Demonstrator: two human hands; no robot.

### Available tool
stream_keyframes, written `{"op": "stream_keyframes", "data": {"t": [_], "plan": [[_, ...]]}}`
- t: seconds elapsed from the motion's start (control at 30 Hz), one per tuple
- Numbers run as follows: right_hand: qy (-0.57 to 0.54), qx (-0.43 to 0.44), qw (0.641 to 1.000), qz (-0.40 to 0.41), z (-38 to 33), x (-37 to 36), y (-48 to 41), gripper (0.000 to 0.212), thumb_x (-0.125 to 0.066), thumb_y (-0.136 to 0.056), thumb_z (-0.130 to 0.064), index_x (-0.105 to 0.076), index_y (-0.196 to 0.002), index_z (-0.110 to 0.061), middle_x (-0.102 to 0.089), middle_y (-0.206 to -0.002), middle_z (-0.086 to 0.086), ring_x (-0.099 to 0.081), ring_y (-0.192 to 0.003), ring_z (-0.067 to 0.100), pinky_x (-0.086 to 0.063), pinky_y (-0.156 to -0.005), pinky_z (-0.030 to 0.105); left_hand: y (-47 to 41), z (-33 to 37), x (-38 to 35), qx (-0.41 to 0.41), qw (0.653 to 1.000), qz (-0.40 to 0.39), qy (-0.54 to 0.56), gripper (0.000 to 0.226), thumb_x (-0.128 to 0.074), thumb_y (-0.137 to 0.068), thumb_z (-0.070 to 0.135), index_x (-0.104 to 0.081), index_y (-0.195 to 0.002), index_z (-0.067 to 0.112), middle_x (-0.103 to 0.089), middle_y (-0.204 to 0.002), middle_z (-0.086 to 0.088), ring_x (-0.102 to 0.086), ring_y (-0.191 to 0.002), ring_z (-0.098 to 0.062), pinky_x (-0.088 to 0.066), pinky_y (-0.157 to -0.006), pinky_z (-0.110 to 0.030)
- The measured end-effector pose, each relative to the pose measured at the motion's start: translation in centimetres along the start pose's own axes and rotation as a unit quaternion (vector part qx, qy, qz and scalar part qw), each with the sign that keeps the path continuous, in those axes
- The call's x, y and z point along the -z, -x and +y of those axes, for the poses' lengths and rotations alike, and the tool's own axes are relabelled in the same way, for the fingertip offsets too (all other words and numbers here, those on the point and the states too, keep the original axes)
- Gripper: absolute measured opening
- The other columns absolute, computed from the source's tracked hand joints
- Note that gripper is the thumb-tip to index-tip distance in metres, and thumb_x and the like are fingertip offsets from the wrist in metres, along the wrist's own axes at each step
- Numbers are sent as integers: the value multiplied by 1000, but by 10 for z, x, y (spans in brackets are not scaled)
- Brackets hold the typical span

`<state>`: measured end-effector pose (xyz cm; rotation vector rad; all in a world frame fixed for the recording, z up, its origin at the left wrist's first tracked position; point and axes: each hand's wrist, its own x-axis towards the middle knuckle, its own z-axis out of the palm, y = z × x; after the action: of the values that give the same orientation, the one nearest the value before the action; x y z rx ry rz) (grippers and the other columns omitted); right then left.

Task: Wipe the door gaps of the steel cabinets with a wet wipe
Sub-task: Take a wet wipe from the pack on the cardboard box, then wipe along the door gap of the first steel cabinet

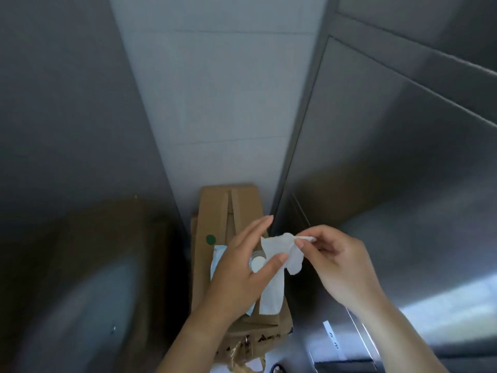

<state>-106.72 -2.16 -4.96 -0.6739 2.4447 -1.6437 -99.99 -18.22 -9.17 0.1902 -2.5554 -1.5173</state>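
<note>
A white wet wipe (277,265) hangs between my two hands, low in the middle of the view. My left hand (242,267) pinches its left side between thumb and fingers, the fingers mostly straight. My right hand (333,262) pinches the wipe's upper right corner with curled fingers. Under my left hand lies a light blue wipe pack (218,257) with a round white lid (257,263), resting on a cardboard box (215,211). A steel cabinet (390,157) with door gaps rises on the right, another steel cabinet (67,117) on the left.
The cardboard box fills the narrow space between the two cabinets, in front of a white tiled wall (223,90). A white label strip (333,340) sticks to the right cabinet low down. A dark curved reflection shows on the left cabinet.
</note>
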Motion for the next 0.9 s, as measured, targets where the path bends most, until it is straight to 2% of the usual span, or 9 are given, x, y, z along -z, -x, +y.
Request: {"op": "stream_keyframes", "data": {"t": [0.07, 0.13, 0.2, 0.27, 0.4, 0.47, 0.57, 0.73, 0.9], "plan": [[-6, 7, 1000, 24, -18, 8, 24, 13, -66, -86, -8, -69, -80, -19, -70, -75, -11, -67, -71, 4, -46, -63, 8, 8, 18, 3, -39, 998, -48, -10, 55, -49, -81, 64, -22, -128, 67, -15, -124, 60, -13, -120, 34, -17, -82, 12], [0, 14, 999, 51, -32, 15, 47, 16, -65, -85, -7, -69, -79, -21, -70, -75, -10, -67, -73, 6, -48, -65, 10, 20, 30, 0, -85, 992, -95, -15, 53, -51, -88, 62, -22, -132, 65, -20, -129, 55, -14, -126, 29, -17, -92, 8], [14, 13, 996, 85, -44, 22, 69, 18, -66, -85, -7, -68, -78, -23, -70, -75, -11, -67, -73, 5, -48, -65, 10, 31, 37, -7, -131, 984, -122, -3, 55, -52, -89, 61, -28, -138, 60, -33, -137, 43, -25, -132, 17, -28, -105, -9], [41, 8, 993, 113, -52, 30, 92, 15, -66, -85, -12, -68, -79, -25, -70, -78, -13, -67, -76, 3, -48, -65, 9, 44, 42, -15, -146, 980, -137, 8, 52, -52, -90, 59, -34, -139, 55, -43, -136, 34, -35, -130, 10, -41, -104, -23], [81, -15, 983, 166, -60, 48, 139, 8, -63, -84, -32, -69, -86, -26, -70, -83, -16, -67, -79, 1, -52, -66, 12, 70, 61, -29, -187, 972, -141, 12, 35, -57, -92, 47, -54, -127, 46, -57, -121, 29, -51, -115, 3, -45, -94, -18], [80, -25, 975, 204, -65, 57, 162, 4, -66, -85, -25, -69, -83, -26, -70, -79, -17, -66, -75, 0, -49, -63, 9, 83, 71, -34, -206, 969, -137, -3, 26, -59, -91, 42, -61, -116, 43, -61, -110, 28, -56, -105, 3, -45, -83, -12], [78, -34, 962, 259, -70, 68, 192, 12, -67, -84, -14, -69, -79, -24, -69, -75, -14, -65, -71, 1, -47, -60, 10, 98, 83, -40, -241, 964, -115, -13, 15, -63, -86, 36, -67, -100, 37, -64, -96, 25, -61, -92, 3, -41, -73, -8], [69, -64, 940, 327, -69, 83, 240, 14, -67, -85, -13, -69, -75, -23, -68, -71, -12, -63, -67, 3, -45, -60, 9, 131, 108, -46, -248, 965, -82, 5, 9, -68, -82, 26, -72, -82, 34, -67, -85, 23, -63, -83, 1, -43, -69, -10], [68, -75, 937, 334, -73, 99, 298, 16, -70, -83, -15, -69, -80, -31, -69, -80, -21, -65, -75, -2, -46, -66, 6, 178, 136, -50, -230, 967, -106, 43, 16, -72, -85, 16, -74, -86, 32, -71, -89, 19, -66, -89, -4, -48, -75, -15]]}}
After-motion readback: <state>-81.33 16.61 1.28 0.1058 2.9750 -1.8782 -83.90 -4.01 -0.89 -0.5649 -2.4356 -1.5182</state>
